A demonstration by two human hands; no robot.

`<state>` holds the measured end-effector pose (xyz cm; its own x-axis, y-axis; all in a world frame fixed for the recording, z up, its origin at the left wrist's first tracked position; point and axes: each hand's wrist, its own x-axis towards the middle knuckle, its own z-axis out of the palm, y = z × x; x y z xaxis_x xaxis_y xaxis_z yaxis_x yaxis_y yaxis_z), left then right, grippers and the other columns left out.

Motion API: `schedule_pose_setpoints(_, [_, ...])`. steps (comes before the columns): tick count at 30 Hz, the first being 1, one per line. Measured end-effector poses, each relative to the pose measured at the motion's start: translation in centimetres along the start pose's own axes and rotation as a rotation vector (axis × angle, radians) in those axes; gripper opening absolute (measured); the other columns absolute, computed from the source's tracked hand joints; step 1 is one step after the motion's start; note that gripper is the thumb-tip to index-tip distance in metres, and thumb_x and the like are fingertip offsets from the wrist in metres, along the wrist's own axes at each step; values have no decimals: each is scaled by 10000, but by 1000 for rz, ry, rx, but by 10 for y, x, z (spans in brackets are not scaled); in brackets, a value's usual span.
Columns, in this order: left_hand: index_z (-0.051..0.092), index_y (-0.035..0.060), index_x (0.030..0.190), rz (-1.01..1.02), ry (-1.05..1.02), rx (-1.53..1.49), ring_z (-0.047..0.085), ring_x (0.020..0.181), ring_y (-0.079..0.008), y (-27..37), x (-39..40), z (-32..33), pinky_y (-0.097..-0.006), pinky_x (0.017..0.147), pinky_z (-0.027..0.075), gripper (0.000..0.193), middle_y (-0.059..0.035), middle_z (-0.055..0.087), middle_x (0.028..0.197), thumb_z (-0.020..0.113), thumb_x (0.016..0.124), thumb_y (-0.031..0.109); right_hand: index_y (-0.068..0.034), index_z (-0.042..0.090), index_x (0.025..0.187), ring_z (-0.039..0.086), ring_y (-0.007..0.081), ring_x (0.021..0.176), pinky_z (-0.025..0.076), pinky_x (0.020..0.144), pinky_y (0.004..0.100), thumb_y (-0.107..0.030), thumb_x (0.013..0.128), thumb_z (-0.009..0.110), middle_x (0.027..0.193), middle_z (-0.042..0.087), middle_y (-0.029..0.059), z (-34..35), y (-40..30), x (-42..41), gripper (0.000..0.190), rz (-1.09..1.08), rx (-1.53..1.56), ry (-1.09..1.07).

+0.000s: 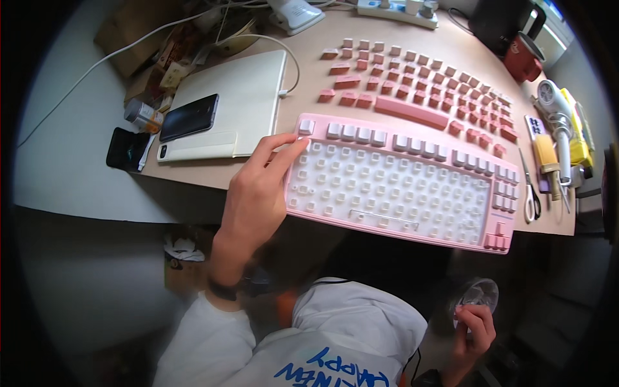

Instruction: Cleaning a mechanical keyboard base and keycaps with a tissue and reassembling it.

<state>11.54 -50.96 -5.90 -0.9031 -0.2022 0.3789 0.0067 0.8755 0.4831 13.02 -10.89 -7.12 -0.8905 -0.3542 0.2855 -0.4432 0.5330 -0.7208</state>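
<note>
A pink mechanical keyboard (396,179) lies across the front edge of the desk, its lower side overhanging. White keycaps (355,133) fill its function row; the main field shows bare pale switches (382,186) and a wire stabilizer bar (384,218). At the keyboard's upper left corner, my left hand (258,186) pinches a small white keycap (302,141), mostly hidden by the fingertips, just below the corner key. Low on the right, my right hand (476,326) is curled beside a clear plastic container (486,292). What its fingers hold is too unclear to tell.
Loose keycaps (420,82) stand in rows behind the keyboard, including a long pink spacebar (411,112). To the left, a phone (189,116) rests on a white tablet case (251,92). Scissors (530,193), a brush (546,152) and a hair dryer (558,116) lie right.
</note>
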Motion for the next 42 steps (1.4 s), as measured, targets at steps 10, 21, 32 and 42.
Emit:
schedule_pose_setpoints(10, [559,4,1400,-69,-28,-165,643,1110,-300,4,0,-1,-362,928,528,476,-184,604,1285,545,930,-62,4,701,1057,673,303,912,523,772,353,120,817,660,1001,664,151,-1,-54,149,270,-282,-174,30])
schedule_pose_setpoints(21, [641,7,1296,-22,5,-177,544,1305,-371,5,-31,-1,-457,1102,431,437,-214,550,1413,636,860,-24,6,738,1027,659,331,949,533,853,432,15,826,742,998,710,149,81,-25,255,201,-380,-394,-167])
schedule_pose_setpoints(32, [754,89,1111,57,56,-184,597,1214,-374,10,-27,4,-448,1010,508,408,-134,663,1249,653,746,-63,1,719,931,722,349,853,566,765,443,9,789,774,855,733,174,105,-12,288,152,-520,-570,-253])
schedule_pose_setpoints(42, [774,102,1054,96,83,-164,613,1179,-376,13,-27,3,-435,978,527,405,-112,700,1173,651,701,-53,6,729,1051,715,339,852,557,767,402,-35,874,714,949,734,183,85,-15,285,183,-517,-439,-194])
